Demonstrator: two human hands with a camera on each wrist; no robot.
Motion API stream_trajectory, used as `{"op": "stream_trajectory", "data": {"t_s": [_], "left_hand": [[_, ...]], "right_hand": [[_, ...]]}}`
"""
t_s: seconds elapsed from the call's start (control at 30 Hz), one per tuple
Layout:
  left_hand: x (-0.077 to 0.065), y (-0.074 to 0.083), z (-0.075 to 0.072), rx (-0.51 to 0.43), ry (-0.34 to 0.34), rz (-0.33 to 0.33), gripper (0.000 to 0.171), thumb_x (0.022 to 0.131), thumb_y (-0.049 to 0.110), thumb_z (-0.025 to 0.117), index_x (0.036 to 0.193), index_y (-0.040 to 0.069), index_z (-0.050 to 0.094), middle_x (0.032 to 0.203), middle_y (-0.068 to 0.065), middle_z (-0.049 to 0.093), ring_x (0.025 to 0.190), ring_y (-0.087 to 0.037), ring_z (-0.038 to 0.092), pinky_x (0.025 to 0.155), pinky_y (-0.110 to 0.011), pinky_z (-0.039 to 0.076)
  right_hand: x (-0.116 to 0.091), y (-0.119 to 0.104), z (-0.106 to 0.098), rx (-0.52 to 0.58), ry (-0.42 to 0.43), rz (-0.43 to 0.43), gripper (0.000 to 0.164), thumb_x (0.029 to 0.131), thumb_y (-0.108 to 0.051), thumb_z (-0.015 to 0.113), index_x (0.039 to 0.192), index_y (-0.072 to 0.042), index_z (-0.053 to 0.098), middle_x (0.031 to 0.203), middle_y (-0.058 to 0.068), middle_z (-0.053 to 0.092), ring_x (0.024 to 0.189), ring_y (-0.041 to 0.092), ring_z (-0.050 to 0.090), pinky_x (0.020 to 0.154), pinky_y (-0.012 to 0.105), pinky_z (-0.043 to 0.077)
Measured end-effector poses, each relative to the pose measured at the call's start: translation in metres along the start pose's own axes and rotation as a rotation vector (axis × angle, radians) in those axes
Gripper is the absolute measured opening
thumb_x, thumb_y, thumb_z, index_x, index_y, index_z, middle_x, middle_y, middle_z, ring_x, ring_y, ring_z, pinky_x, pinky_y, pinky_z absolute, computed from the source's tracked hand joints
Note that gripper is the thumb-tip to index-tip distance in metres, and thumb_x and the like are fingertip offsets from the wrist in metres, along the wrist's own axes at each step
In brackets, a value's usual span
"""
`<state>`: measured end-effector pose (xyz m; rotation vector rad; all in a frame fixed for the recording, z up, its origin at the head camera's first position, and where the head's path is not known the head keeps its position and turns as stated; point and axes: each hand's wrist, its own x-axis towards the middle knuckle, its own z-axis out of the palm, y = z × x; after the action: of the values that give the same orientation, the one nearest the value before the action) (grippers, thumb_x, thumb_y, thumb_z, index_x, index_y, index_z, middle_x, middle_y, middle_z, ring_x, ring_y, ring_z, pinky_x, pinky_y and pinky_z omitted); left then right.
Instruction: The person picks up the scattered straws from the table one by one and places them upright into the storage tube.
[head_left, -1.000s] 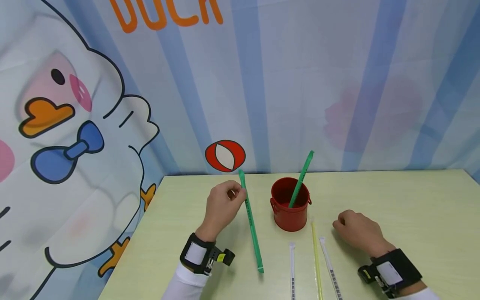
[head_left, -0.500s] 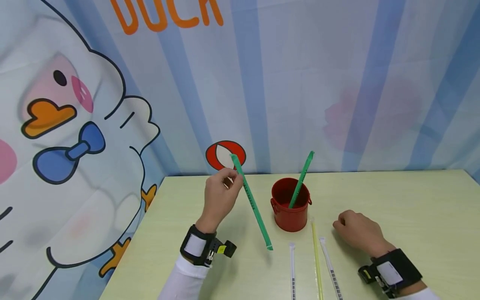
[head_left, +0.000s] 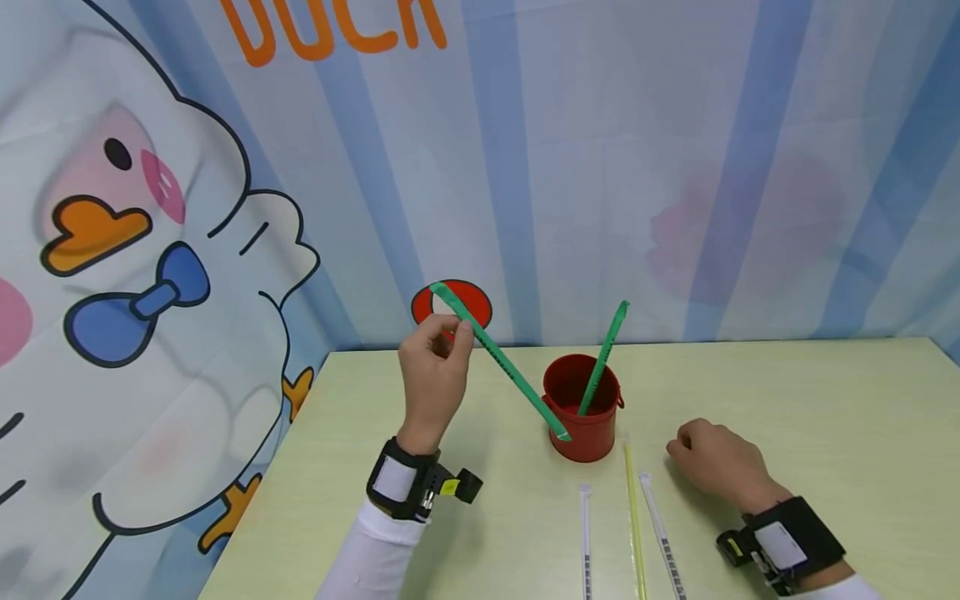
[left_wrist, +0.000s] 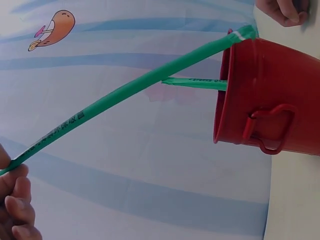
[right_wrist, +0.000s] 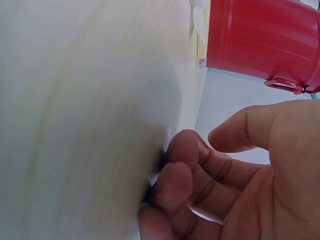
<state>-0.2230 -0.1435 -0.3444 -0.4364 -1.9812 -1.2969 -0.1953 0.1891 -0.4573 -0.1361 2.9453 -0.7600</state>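
Note:
My left hand pinches a green paper-wrapped straw near its upper end, between thumb and fingers. The straw slants down to the right, and its lower end overlaps the front of the red bucket in the head view. Inside that bucket leans a second green wrapped straw, its top sticking out above the rim. Dark printing runs along the held straw in the left wrist view. To the right of the bucket, my right hand rests on the table, fingers loosely curled with nothing in them.
In front of the bucket lie a white wrapped straw, a yellow straw and another white wrapped straw. The pale wooden table ends at a printed cloth backdrop with a cartoon duck.
My left hand has lifted the green straw off the table and tilted it, bringing its lower end up and right to the bucket. The right hand stays put.

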Motion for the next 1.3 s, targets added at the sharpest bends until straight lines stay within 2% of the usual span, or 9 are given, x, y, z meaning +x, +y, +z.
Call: {"op": "stream_trajectory", "data": {"t_s": [0.27, 0.5, 0.63, 0.87, 1.03, 1.3], "left_hand": [[0.004, 0.005, 0.004, -0.052, 0.053, 0.018, 0.017, 0.098, 0.01, 0.061, 0.089, -0.001, 0.071, 0.065, -0.013, 0.055, 0.05, -0.013, 0.038, 0.05, -0.025, 0.032], [0.005, 0.006, 0.006, -0.041, 0.117, 0.035, 0.016, 0.098, 0.008, 0.061, 0.09, -0.002, 0.072, 0.063, -0.012, 0.048, 0.051, -0.014, 0.036, 0.052, -0.026, 0.032], [0.004, 0.005, 0.009, -0.041, 0.131, 0.04, 0.017, 0.098, 0.009, 0.062, 0.09, -0.002, 0.072, 0.065, -0.013, 0.054, 0.05, -0.014, 0.038, 0.051, -0.025, 0.034], [-0.002, 0.0, 0.018, -0.021, 0.104, 0.051, 0.015, 0.097, 0.008, 0.062, 0.092, -0.002, 0.072, 0.082, -0.014, 0.065, 0.052, -0.014, 0.046, 0.053, -0.023, 0.04], [-0.009, -0.006, 0.026, 0.026, 0.075, 0.049, 0.017, 0.097, 0.011, 0.062, 0.093, -0.001, 0.073, 0.083, -0.012, 0.067, 0.055, -0.013, 0.044, 0.054, -0.023, 0.04], [-0.02, -0.018, 0.034, 0.083, 0.04, 0.009, 0.016, 0.096, 0.012, 0.063, 0.093, 0.0, 0.074, 0.083, -0.011, 0.068, 0.056, -0.01, 0.044, 0.055, -0.022, 0.039]], "right_hand": [[0.0, 0.001, 0.0, 0.007, 0.003, -0.004, 0.038, 0.095, -0.019, 0.052, 0.06, -0.018, 0.037, 0.055, -0.004, 0.032, 0.05, 0.014, 0.038, 0.05, 0.029, 0.027], [0.0, 0.001, 0.0, 0.002, 0.009, 0.003, 0.039, 0.095, -0.02, 0.052, 0.059, -0.019, 0.036, 0.055, -0.005, 0.032, 0.05, 0.014, 0.038, 0.05, 0.03, 0.027], [0.0, 0.0, 0.0, 0.003, 0.008, 0.005, 0.039, 0.095, -0.02, 0.052, 0.059, -0.019, 0.036, 0.055, -0.004, 0.032, 0.05, 0.014, 0.038, 0.05, 0.03, 0.027], [-0.001, 0.001, 0.0, 0.0, 0.013, 0.009, 0.038, 0.094, -0.019, 0.052, 0.059, -0.018, 0.037, 0.055, -0.004, 0.033, 0.051, 0.014, 0.039, 0.05, 0.03, 0.027], [0.0, 0.001, 0.0, 0.001, 0.009, 0.009, 0.037, 0.094, -0.019, 0.052, 0.059, -0.018, 0.038, 0.055, -0.004, 0.034, 0.051, 0.014, 0.039, 0.05, 0.03, 0.027], [-0.001, 0.0, 0.0, 0.003, 0.01, 0.015, 0.037, 0.094, -0.018, 0.052, 0.059, -0.018, 0.039, 0.055, -0.004, 0.034, 0.051, 0.014, 0.039, 0.05, 0.03, 0.027]]}}
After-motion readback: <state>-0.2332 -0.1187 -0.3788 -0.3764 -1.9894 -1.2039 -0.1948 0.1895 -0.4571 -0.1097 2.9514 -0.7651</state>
